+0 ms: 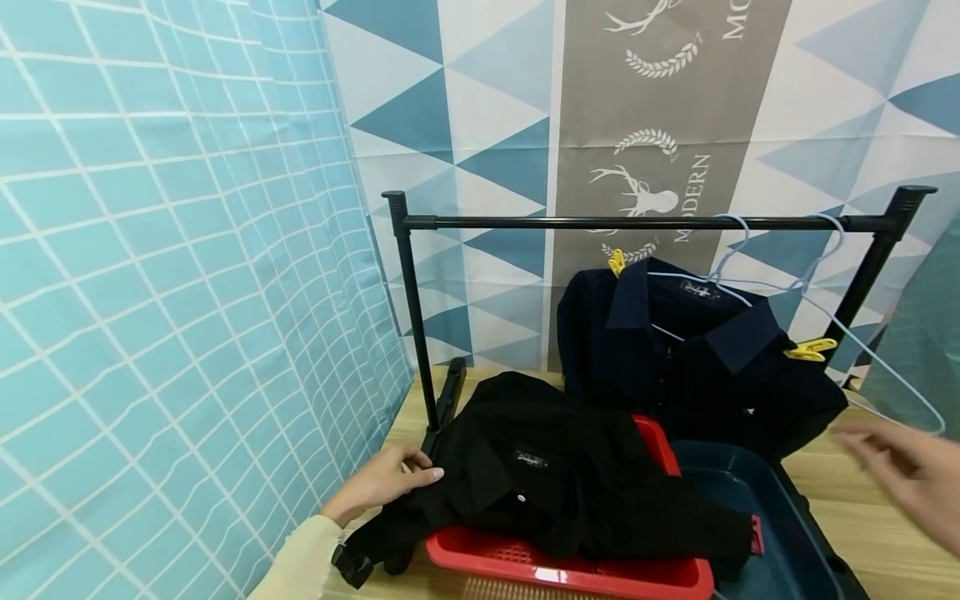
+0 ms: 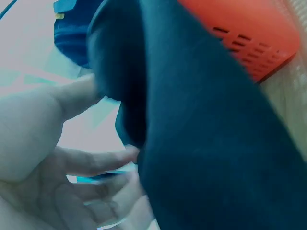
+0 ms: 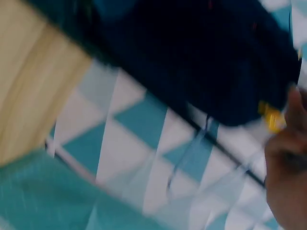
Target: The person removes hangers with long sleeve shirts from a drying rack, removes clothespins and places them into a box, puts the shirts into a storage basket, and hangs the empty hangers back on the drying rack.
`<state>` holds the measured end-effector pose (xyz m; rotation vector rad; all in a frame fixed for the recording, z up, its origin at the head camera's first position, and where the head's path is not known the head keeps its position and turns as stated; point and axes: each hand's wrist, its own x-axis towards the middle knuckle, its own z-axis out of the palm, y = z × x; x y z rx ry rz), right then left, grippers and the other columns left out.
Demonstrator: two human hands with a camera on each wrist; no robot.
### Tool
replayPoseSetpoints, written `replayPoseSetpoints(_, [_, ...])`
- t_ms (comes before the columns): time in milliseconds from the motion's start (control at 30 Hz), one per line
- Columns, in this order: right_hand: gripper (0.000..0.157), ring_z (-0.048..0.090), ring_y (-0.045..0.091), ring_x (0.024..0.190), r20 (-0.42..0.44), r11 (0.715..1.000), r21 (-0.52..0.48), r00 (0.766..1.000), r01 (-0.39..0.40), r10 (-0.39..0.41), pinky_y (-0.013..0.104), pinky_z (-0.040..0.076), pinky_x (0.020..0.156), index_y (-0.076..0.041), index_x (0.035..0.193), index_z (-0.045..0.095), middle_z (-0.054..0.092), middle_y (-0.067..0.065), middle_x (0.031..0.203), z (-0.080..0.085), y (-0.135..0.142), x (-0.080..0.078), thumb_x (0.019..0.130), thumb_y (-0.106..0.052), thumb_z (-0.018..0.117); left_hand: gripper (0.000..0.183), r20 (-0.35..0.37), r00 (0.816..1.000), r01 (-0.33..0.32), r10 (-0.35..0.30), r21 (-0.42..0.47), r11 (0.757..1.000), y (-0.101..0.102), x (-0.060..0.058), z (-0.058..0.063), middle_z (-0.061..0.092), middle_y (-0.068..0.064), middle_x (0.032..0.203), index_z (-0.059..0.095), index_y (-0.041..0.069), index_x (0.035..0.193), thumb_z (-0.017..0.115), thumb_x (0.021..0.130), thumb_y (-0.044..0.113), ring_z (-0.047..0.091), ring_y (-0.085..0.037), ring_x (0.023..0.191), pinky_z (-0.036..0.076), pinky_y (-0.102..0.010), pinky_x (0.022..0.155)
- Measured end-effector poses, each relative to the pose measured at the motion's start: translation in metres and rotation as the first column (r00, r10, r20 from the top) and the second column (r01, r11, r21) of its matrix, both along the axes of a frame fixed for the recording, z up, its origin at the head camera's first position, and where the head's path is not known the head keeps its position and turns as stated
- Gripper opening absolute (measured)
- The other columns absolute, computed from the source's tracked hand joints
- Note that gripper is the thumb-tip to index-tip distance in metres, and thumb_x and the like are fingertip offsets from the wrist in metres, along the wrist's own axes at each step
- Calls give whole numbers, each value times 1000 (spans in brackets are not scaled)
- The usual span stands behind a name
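Observation:
A black collared shirt (image 1: 540,467) lies spread over a red basket (image 1: 570,575). At its left sleeve is my left hand (image 1: 386,482), fingertips touching the cloth; in the left wrist view the thumb and fingers (image 2: 115,160) stand apart around a dark fold. My right hand (image 1: 911,471), blurred, is held at the far right with loosely bent fingers and nothing in them. Close above it hangs a light-blue wire hanger (image 1: 885,350) on the black rail (image 1: 555,223). A navy collared shirt (image 1: 675,358) hangs there too, with yellow clips (image 1: 810,350) at its shoulders.
A dark blue tray (image 1: 780,533) sits to the right of the basket, with a black sleeve reaching over it. The rack's left post (image 1: 414,317) rises behind the black shirt. A tile-patterned blue sheet (image 1: 150,250) bounds the left side.

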<state>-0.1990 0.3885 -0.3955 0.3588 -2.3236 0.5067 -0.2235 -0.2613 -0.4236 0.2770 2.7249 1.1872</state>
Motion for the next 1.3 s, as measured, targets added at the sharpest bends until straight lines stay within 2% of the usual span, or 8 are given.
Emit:
replayPoseSetpoints(67, [11, 39, 0, 59, 252, 992, 103, 967, -71, 42, 22, 35, 52, -3, 107, 72, 55, -7, 75, 4, -37, 12, 102, -10, 66, 63, 47, 999, -6, 6, -8, 1000, -6, 1, 1, 63, -7, 101, 63, -4, 133, 74, 95, 45, 60, -20, 77, 50, -36, 69])
replayPoseSetpoints(200, [50, 51, 10, 68, 686, 980, 32, 717, -198, 123, 29, 45, 62, 4, 135, 59, 59, -4, 83, -20, -69, 3, 104, -34, 64, 74, 141, 989, 34, -32, -9, 999, -9, 1, -1, 65, -9, 117, 52, -4, 146, 72, 96, 47, 63, -25, 99, 52, -46, 85])
replayPoseSetpoints(300, [65, 59, 13, 73, 778, 964, -94, 585, -250, 227, 32, 50, 65, 12, 142, 49, 64, -1, 90, -43, -79, -7, 103, -38, 63, 60, 157, 982, 100, -104, 28, 995, -3, -2, -4, 66, -11, 122, 64, -1, 136, 71, 97, 44, 61, -28, 113, 50, -49, 95])
replayPoseSetpoints(533, [31, 60, 18, 60, 773, 896, -323, 461, -304, 435, 31, 51, 52, -1, 110, 72, 67, 9, 89, -52, -92, -13, 103, -31, 64, 35, 49, 991, 125, -125, 1, 992, 14, -8, 6, 35, 6, 64, 54, 13, 73, 78, 94, 27, 32, -13, 57, 31, -30, 57])
replayPoseSetpoints(667, [19, 54, 14, 59, 754, 874, -363, 450, -323, 479, 28, 44, 51, -9, 93, 70, 60, 6, 77, -42, -97, -15, 101, -26, 67, 32, -56, 995, 75, -79, -73, 995, 17, -6, 20, 31, 5, 62, 55, 12, 72, 81, 91, 17, 30, -12, 55, 31, -29, 56])
replayPoseSetpoints(900, [21, 55, 15, 59, 666, 891, -347, 591, -293, 454, 29, 48, 54, -10, 96, 68, 60, 3, 79, -9, -116, -13, 102, -30, 67, 21, -137, 988, -44, 66, 159, 986, 39, -12, 38, 65, -5, 88, 72, -1, 97, 80, 92, 17, 58, -16, 79, 49, -32, 68])
replayPoseSetpoints(1067, [18, 56, 12, 56, 541, 856, -354, 665, -376, 515, 30, 49, 52, -15, 103, 69, 67, -1, 83, 8, -151, -8, 103, -33, 65, 40, -98, 995, 26, 8, 340, 940, 70, -14, 34, 67, -19, 115, 65, -8, 125, 78, 93, 11, 68, -29, 103, 57, -39, 79])
replayPoseSetpoints(1300, [8, 56, 2, 60, 567, 714, -308, 481, -629, 668, 25, 51, 54, -22, 95, 67, 68, -10, 83, -25, -199, -9, 102, -26, 67, 49, 36, 937, 347, -348, 32, 937, 97, -11, 22, 70, -12, 121, 64, -2, 134, 78, 87, -4, 69, -24, 110, 57, -32, 89])
